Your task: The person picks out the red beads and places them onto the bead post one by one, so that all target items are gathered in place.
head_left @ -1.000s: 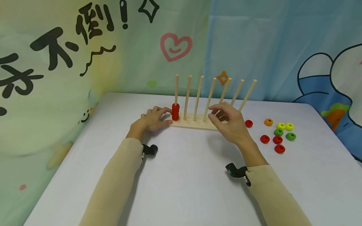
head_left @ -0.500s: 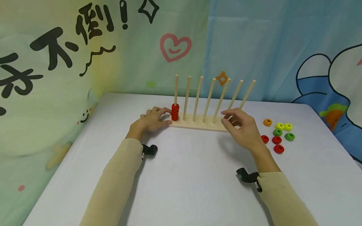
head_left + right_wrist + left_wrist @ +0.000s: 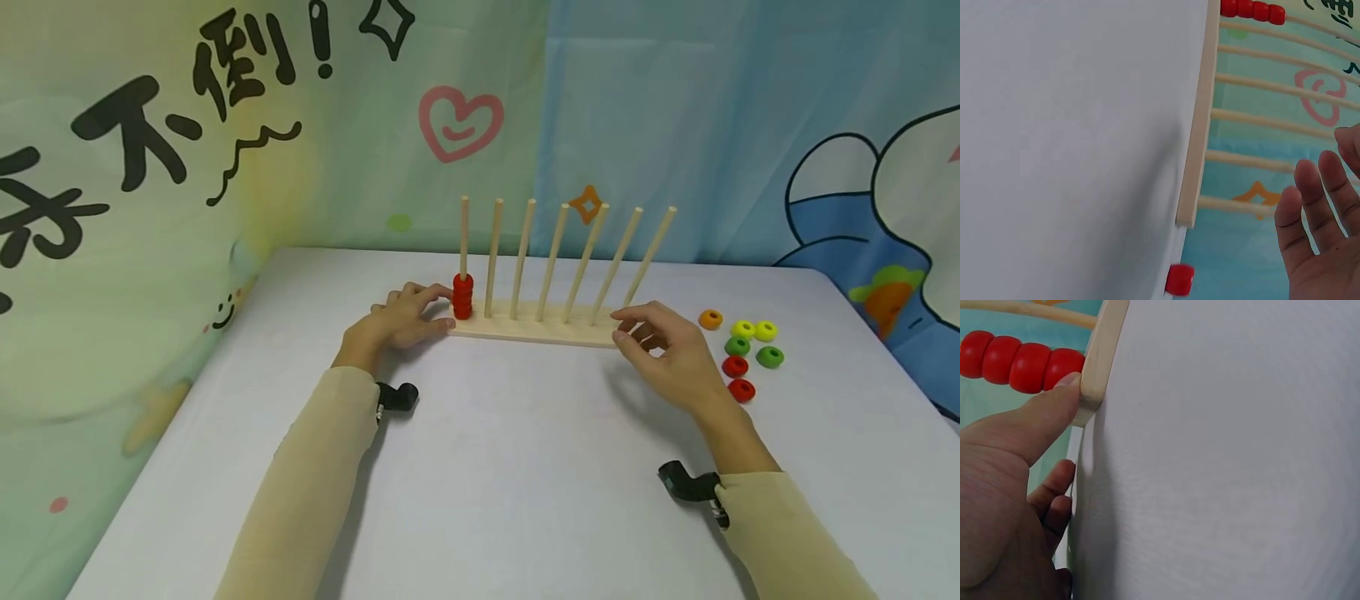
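A wooden peg rack (image 3: 534, 328) with several upright pegs stands on the table. Several red beads (image 3: 462, 297) are stacked on its leftmost peg. My left hand (image 3: 401, 318) holds the rack's left end, the thumb on the corner of the base beside the lowest bead, as the left wrist view shows. Near the right end of the rack, my right hand (image 3: 670, 350) hovers with loosely curved fingers and nothing between them. Past it lie loose beads: orange (image 3: 710, 319), yellow (image 3: 766, 331), green (image 3: 770, 357) and red (image 3: 742, 391).
The white table (image 3: 495, 467) extends in front of the rack. Behind it hangs a printed cloth backdrop (image 3: 637, 100). One loose red bead (image 3: 1180, 279) shows beyond the rack's end in the right wrist view. My right hand and wrist hide part of the table by the loose beads.
My right hand has moved right and toward me, from over the rack's right-hand pegs to just past its end, now covering some loose red beads. My left hand stays in place.
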### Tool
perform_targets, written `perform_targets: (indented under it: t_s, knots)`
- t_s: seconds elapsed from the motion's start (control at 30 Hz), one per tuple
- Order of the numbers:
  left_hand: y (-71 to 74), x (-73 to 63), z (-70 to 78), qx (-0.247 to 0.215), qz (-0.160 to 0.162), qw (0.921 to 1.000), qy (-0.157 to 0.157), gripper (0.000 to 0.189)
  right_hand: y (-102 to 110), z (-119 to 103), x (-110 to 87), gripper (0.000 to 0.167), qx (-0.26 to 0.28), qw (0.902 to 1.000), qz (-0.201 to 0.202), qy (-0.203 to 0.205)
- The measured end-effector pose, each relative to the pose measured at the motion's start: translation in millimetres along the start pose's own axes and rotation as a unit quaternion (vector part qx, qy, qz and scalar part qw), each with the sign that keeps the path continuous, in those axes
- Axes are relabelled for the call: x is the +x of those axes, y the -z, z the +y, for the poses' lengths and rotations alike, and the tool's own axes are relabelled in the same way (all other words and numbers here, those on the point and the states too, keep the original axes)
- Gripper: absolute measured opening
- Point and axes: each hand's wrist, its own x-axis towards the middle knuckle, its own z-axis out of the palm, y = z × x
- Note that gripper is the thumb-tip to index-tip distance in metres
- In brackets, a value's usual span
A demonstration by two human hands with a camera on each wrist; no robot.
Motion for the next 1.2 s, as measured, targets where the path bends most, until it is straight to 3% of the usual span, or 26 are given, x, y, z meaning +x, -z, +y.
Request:
perform_targets:
  t_s: [0.33, 0.9, 1.2]
  knots:
    - [0.2, 0.7, -2.4, -0.005, 0.001, 1.0, -0.002, 0.054, 23.5, 9.5, -14.0, 0.028, -0.048, 0.9977, -0.013, -0.046]
    - [2.2, -0.5, -1.4, -0.005, -0.003, 1.0, -0.004, 0.053, 64.8, 27.2, -38.4, 0.036, -0.126, 0.9839, -0.014, -0.126]
    - [0.2, 1.2, -3.7, 0.0, -0.002, 1.0, -0.002, 0.054, 80.2, 37.1, -52.0, 0.038, -0.146, 0.9744, -0.063, -0.159]
